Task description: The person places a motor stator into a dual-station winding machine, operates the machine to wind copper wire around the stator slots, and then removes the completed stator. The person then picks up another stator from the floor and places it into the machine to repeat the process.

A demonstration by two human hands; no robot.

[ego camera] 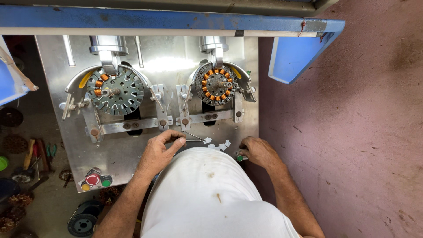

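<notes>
While my left hand (159, 152) pinches a thin metal pin (193, 136), my right hand (257, 151) curls over a green button (239, 158). Two stators at 12 o'clock: left stator (115, 91) partly wound, right stator (216, 84) fully. Five-ish paper scraps (218, 145) on steel plate (119, 154). Pink floor (352, 132) at 3. Right fingertips hidden.

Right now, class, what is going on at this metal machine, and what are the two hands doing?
A person in a white shirt stands at a steel winding machine panel with two round slotted stator cores. The left core carries only a few copper coils; the right core is wound all round. The left hand pinches a thin metal rod near small white paper slips. The right hand rests by a green button.
</notes>
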